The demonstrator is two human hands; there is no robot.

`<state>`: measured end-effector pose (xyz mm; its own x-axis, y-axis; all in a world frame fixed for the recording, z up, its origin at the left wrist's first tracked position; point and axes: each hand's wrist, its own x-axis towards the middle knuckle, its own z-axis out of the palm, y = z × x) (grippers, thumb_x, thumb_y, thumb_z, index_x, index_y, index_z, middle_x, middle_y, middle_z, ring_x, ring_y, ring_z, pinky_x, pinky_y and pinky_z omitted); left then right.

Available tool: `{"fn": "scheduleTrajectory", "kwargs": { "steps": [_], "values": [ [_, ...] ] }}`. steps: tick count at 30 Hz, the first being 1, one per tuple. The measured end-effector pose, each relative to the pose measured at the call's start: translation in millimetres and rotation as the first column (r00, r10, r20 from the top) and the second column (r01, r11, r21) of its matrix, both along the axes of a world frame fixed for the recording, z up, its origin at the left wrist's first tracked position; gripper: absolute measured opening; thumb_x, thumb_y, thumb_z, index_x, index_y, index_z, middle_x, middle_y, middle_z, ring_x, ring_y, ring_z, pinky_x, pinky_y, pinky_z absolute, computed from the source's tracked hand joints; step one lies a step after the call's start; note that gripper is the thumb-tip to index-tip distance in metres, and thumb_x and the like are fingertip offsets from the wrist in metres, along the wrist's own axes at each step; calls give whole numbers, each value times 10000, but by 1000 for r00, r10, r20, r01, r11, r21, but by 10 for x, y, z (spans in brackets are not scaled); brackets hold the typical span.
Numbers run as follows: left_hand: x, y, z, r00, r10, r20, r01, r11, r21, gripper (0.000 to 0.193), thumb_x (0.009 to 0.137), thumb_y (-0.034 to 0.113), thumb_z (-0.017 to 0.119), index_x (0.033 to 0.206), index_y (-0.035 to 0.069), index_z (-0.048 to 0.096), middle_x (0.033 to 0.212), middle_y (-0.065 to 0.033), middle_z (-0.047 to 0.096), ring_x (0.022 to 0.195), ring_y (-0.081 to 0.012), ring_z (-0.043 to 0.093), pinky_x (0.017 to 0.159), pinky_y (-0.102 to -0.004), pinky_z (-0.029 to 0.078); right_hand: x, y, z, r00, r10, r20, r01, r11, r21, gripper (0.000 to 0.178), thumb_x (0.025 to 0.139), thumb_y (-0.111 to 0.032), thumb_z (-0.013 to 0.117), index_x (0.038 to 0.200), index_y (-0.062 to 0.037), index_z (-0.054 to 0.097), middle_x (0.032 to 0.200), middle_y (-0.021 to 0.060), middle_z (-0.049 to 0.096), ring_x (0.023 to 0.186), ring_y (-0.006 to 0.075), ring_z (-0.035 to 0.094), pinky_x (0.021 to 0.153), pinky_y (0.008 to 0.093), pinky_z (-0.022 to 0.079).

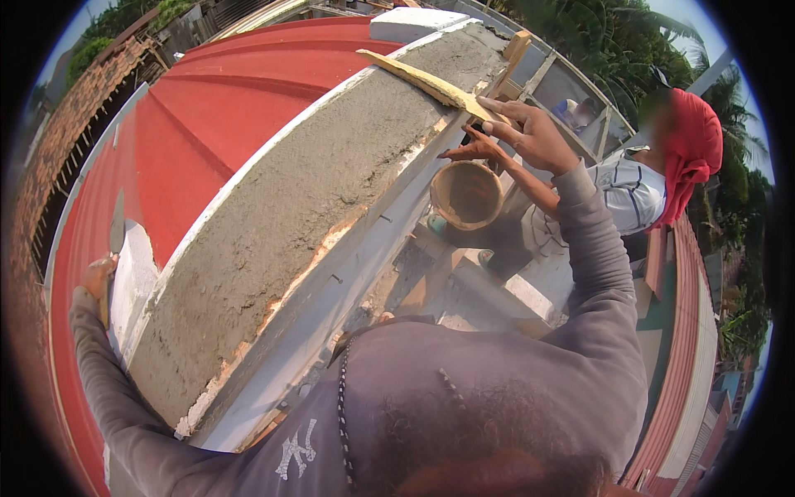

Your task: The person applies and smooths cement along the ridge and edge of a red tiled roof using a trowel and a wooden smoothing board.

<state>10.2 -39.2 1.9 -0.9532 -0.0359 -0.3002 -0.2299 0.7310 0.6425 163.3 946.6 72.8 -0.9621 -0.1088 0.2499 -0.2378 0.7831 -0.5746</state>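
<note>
My left hand (101, 277) is closed round a trowel (118, 225), its pointed blade standing up beside the red metal roof. With its fingers on the near end of a long, pale yellow board (426, 85), my right hand (534, 137) grips that strip at the upper right. The board lies across the top of a grey mortar band (281, 199), whose surface is rough, with a ragged lower edge. Below my right hand a co-worker's hand (476, 151) reaches toward the ledge, just above a round bucket (466, 195).
A co-worker in a red head cloth (696, 149) stands close on the right. Red roofing (224, 108) slopes away at the left. A white block (418, 25) sits at the band's far end. Nails (336, 279) stick out of the ledge's face. Lumber and rubble lie below.
</note>
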Motion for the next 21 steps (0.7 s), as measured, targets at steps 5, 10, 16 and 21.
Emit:
{"fn": "scheduleTrajectory", "kwargs": {
  "steps": [5,10,16,21],
  "values": [
    [86,-347,61,1000,-28,10,28,999,31,809,977,449,711,1491,-134,485,1357,-118,654,1122,-167,603,946,-324,475,490,-557,127,986,137,-96,-137,991,6,568,944,-395,769,1404,-72,684,1187,208,738,1073,294,716,969,384,539],
    [-93,208,87,986,-161,41,166,963,-212,638,1010,448,662,1353,-87,615,1269,-85,663,1025,-142,591,904,-318,470,395,-318,140,992,-67,-105,67,998,0,536,984,-313,741,1442,-50,648,1216,191,720,1071,228,669,950,354,516],
    [-46,-28,80,991,-128,-21,125,984,-131,592,1034,433,640,1260,-114,662,1184,-110,710,897,-139,577,830,-321,466,144,-35,-121,992,-115,-42,113,993,-43,541,991,-342,744,1433,-45,652,1346,180,704,1249,230,650,1074,347,488],
    [-59,96,114,982,-191,1,188,968,-167,532,1030,413,655,1222,-81,699,998,-48,681,880,-116,536,823,-306,448,683,-908,34,997,-17,-81,16,1000,-19,547,968,-364,736,1405,-41,672,1305,225,710,1191,315,687,1042,384,520]
  ]
}}
